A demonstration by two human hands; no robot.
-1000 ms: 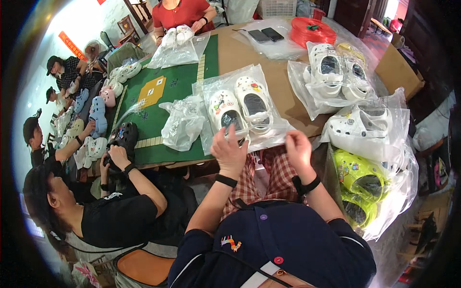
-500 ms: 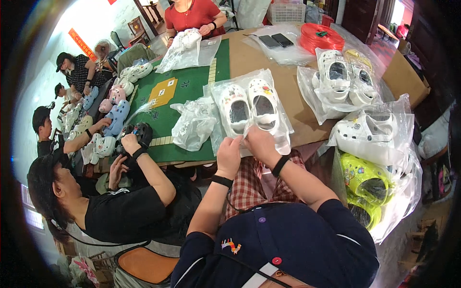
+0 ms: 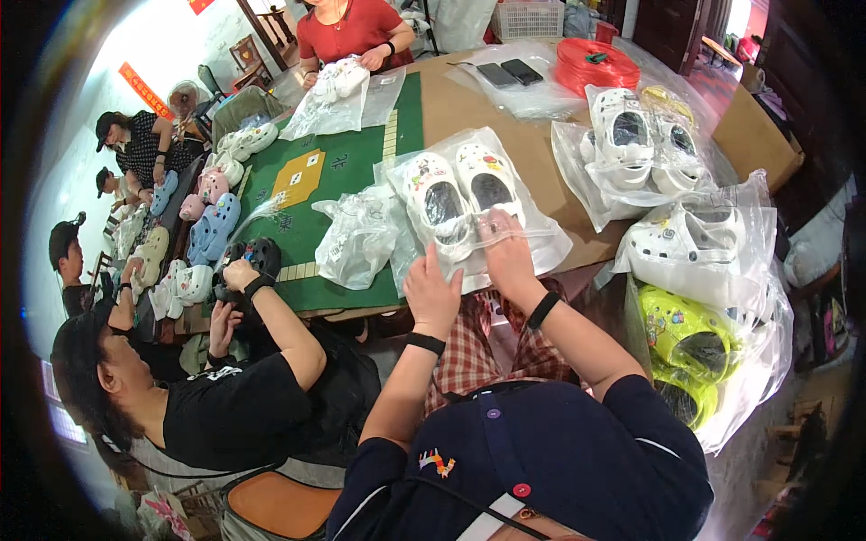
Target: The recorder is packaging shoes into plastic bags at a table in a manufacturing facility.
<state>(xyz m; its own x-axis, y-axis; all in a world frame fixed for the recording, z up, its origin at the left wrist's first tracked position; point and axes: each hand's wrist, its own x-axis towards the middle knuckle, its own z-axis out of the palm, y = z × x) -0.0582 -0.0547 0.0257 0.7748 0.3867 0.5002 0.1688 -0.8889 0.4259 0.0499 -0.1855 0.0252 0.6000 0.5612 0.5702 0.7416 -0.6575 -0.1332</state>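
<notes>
A pair of white clogs [image 3: 442, 200] with colourful charms lies side by side in a clear plastic bag [image 3: 539, 225] on the table in front of me. My left hand [image 3: 434, 293] rests at the bag's near left corner, index finger stretched out and thumb apart from it. Over the heel of the right-hand clog, my right hand [image 3: 509, 255] lies on the plastic with its fingers extended. Whether a fold of film is under those fingertips is hard to see. Just left of the pair sits a crumpled clear bag [image 3: 354, 236].
Bagged white clogs [image 3: 622, 135] and bagged lime-green clogs [image 3: 690, 334] crowd the right side. Farther back are a red twine coil [image 3: 595, 65] and two phones [image 3: 521, 71]. A co-worker in black [image 3: 244, 388] handles dark clogs close on my left. Another person in red [image 3: 356, 36] works across the table.
My hands have moved apart from the pinch at the bag's near edge. The right has moved up over a clog's heel, and the bagged pair lies flatter and slightly turned.
</notes>
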